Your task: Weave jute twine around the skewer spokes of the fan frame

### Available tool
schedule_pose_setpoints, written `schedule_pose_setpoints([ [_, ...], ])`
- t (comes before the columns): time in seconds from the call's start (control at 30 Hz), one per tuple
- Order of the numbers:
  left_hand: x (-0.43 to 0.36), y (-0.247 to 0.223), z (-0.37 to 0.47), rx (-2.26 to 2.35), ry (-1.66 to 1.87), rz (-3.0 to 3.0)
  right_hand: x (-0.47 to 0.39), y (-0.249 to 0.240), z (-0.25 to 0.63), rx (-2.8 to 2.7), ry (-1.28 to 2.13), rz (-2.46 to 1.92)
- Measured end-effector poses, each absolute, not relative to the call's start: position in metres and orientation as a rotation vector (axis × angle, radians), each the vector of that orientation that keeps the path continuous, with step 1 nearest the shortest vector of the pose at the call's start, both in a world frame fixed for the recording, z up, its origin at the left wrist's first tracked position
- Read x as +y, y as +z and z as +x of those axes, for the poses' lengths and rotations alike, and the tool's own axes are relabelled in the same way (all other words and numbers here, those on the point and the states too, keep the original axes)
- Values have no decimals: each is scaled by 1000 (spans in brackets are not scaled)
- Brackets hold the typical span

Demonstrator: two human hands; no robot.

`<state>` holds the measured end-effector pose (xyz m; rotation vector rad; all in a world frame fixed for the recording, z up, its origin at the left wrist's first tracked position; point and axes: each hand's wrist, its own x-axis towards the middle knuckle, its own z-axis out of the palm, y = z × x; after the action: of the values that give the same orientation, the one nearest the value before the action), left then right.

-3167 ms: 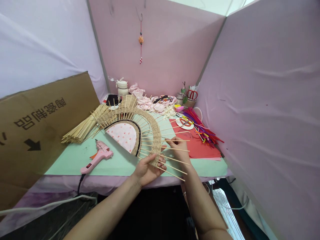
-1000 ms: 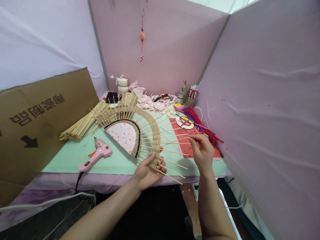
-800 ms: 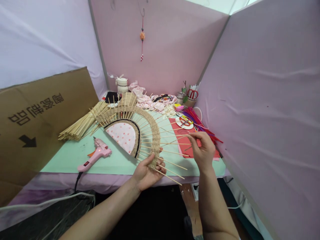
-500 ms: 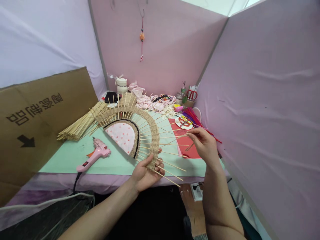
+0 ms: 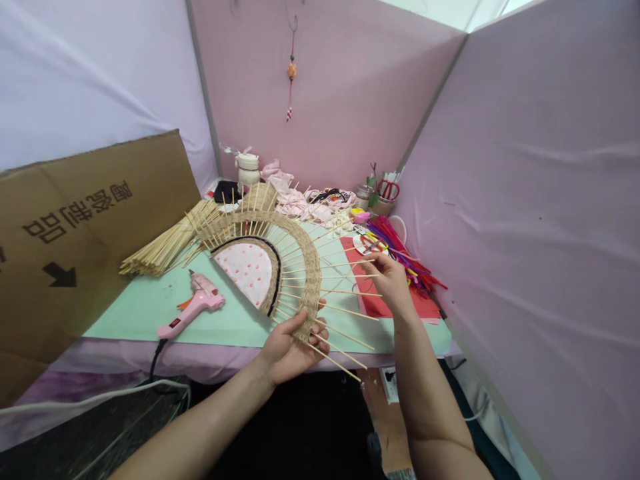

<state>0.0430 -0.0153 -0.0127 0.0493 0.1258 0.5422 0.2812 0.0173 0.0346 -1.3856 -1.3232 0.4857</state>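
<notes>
Pink cloth walls (image 5: 340, 107) stood around a table spread with a pale green sheet (image 5: 235, 327), where two hands held fanned-out woven work

Against the far wall hung a red-corded ornament (image 5: 291, 70) with an orange bead, and at left a big cardboard panel (image 5: 105, 173) leaned over the table's edge. The woven piece (image 5: 311, 260) lay tilted across the middle of the sheet: a broad straw-coloured band on radiating sticks, curving around a half-round panel (image 5: 247, 270) with pink spots and a black trim.

The left hand (image 5: 293, 347) gripped the near end of the band, thumb on top and fingers beneath, with stick ends poking out past it to the right. The right hand (image 5: 390, 277) was closed in a small pinch on a thin strand (image 5: 353, 273), just beside the tips of the right-hand sticks and over the red paper (image 5: 373, 305).

Nearer left, a pink glue gun (image 5: 197, 307) lay on its side, its nozzle pointing to the far side. Behind it, a bundle of sticks (image 5: 167, 243) rested by the cardboard. Along the far side were a white lidded jar (image 5: 248, 170), crumpled pink fabric (image 5: 297, 203) and a holder (image 5: 382, 205) with red-handled scissors (image 5: 390, 189). Purple and red fuzzy stems (image 5: 395, 243) were heaped at far right.
</notes>
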Motion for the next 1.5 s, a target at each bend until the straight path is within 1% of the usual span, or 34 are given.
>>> schedule_pose_setpoints([
  [0.2, -16, -14, 43, 145, 539, 96, 30, 20, 265, -1262, 545, -1382],
  [0.43, -20, -16, 45, 217, 534, 185, 52, 6, 236, -1315, 528, -1342],
  [0.6, -25, -12, 51, 268, 528, 249, 62, -5, 215, -1317, 591, -1413],
  [0.7, -25, -10, 53, 266, 522, 268, 64, -8, 216, -1268, 564, -1419],
  [0.8, -26, -10, 53, 253, 517, 265, 62, -8, 225, -1322, 560, -1403],
  [0.97, -27, -12, 52, 243, 528, 260, 43, 3, 241, -1490, 814, -1345],
  [1.07, -27, -13, 51, 241, 524, 250, 28, 16, 246, -1537, 845, -1248],
  [1.27, -26, -13, 51, 263, 523, 236, 17, 28, 247, -1523, 866, -1119],
  [1.5, -26, -14, 51, 269, 519, 262, 23, 20, 241, -1424, 1083, -1104],
])
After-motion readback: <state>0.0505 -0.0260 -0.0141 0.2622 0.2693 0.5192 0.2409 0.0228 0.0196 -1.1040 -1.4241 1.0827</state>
